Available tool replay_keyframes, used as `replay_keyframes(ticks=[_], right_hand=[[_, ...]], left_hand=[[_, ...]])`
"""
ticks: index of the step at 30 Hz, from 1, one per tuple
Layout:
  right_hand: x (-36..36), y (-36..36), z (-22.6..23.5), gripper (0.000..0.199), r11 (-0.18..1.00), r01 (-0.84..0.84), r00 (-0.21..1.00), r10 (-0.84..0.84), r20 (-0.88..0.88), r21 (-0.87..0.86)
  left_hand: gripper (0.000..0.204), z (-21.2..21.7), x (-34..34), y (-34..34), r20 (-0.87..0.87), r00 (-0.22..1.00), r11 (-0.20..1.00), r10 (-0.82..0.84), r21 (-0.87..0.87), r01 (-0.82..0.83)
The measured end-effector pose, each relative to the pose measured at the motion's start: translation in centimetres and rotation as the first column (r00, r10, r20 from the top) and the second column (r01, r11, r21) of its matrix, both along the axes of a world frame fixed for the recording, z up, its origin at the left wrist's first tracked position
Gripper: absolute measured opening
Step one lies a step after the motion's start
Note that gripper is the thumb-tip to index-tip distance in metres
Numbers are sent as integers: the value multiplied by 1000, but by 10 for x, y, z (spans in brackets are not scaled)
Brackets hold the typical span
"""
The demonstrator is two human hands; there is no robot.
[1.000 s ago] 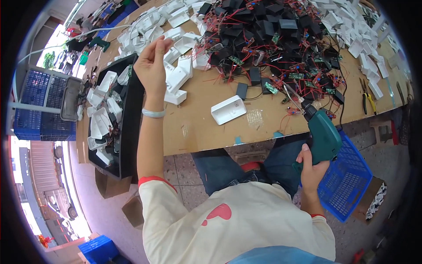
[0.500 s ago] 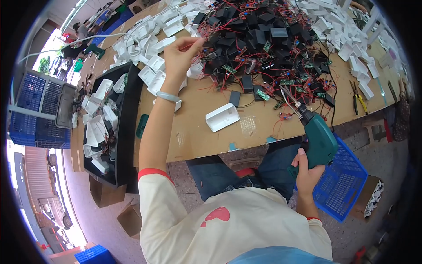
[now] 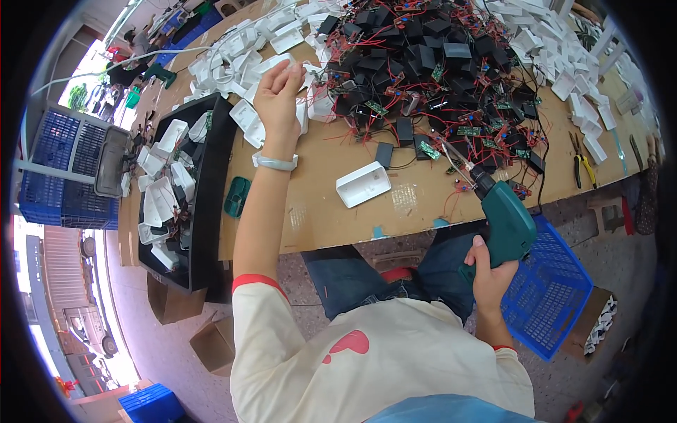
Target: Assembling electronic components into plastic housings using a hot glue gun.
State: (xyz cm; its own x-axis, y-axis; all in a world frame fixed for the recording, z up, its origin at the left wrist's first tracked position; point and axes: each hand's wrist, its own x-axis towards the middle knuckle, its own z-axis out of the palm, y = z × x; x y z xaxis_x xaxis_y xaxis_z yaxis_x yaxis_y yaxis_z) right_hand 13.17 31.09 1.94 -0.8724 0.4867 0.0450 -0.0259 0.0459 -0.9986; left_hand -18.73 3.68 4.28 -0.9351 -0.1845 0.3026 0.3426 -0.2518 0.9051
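Note:
My right hand (image 3: pixel 493 280) is wrapped round the handle of a green soldering gun (image 3: pixel 510 224). Its metal tip points up and left, at the near edge of a heap of black boxes (image 3: pixel 422 60) with red wires and small green circuit boards (image 3: pixel 427 149). My left hand (image 3: pixel 278 102) is raised left of that heap, above white plastic cases (image 3: pixel 247 125). Its fingers are loosely bent and apart, and I see nothing between them. One white open case (image 3: pixel 363 187) lies on the cardboard-covered table (image 3: pixel 317 218) between my hands.
A black bin (image 3: pixel 210 204) of white cases stands at the left, beside a small green tray (image 3: pixel 237 197). More white cases (image 3: pixel 525 35) are piled at the far right. Yellow-handled pliers (image 3: pixel 584 169) lie near the right edge. Below stands a blue basket (image 3: pixel 553 289).
My left hand has drawn back leftward from the red wires, its fingers loosening from a pinch. The soldering gun has shifted slightly left. The whole view has also shifted a little.

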Motion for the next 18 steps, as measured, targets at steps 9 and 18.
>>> replay_keyframes(ticks=[9,18], right_hand=[[3,1,1,29,999,44,999,-44,-23,-4],[3,-2,4,30,999,20,1000,-21,22,32]], left_hand=[[56,-2,6,23,162,969,914,-188,390,112],[22,-6,4,32,195,961,898,-196,430,95]])
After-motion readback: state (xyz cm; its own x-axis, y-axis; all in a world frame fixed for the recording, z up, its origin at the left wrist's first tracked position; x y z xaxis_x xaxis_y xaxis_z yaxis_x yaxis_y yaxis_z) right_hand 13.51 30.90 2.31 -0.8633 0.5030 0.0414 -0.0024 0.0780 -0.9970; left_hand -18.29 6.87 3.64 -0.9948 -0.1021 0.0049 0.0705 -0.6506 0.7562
